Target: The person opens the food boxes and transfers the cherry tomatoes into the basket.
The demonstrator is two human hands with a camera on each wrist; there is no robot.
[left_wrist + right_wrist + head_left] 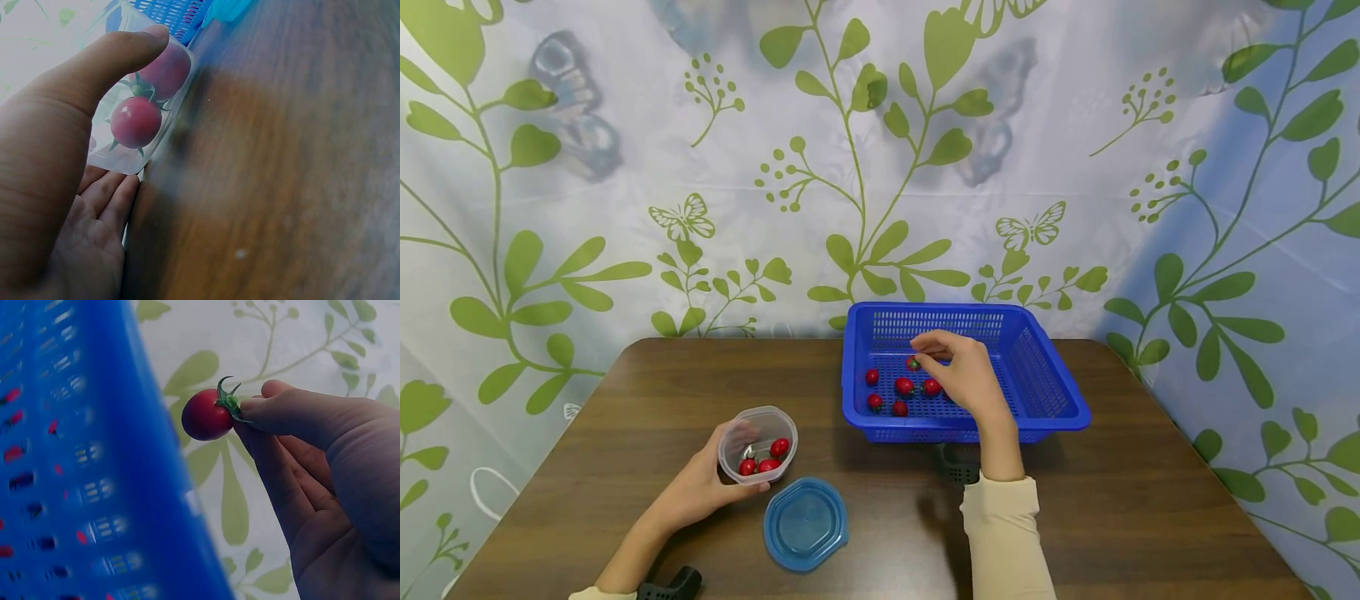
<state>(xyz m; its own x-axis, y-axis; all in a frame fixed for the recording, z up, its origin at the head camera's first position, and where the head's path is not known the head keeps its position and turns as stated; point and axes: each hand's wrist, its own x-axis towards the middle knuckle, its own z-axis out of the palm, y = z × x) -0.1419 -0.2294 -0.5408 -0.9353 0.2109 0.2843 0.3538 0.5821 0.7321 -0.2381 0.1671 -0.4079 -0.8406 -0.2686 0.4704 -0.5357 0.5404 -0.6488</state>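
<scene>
My right hand (961, 371) is raised over the blue basket (1078, 414). Thumb and fingertips pinch a cherry tomato (207, 415) by its green stem top, as the right wrist view shows. More cherry tomatoes (904, 386) lie scattered on the basket's slotted floor. At the left, my left hand (700, 487) holds a clear plastic container (732, 450), tilted on the tabletop, with its thumb along the near side and fingers around the far side. Red cherry tomatoes (136, 122) with green tops are inside it.
A blue lid (806, 524) lies flat on the brown wooden table (1135, 517), just right of the container. Behind the table hangs a curtain (925, 208) printed with green leaves and butterflies. The basket's raised walls stand near the table's back edge.
</scene>
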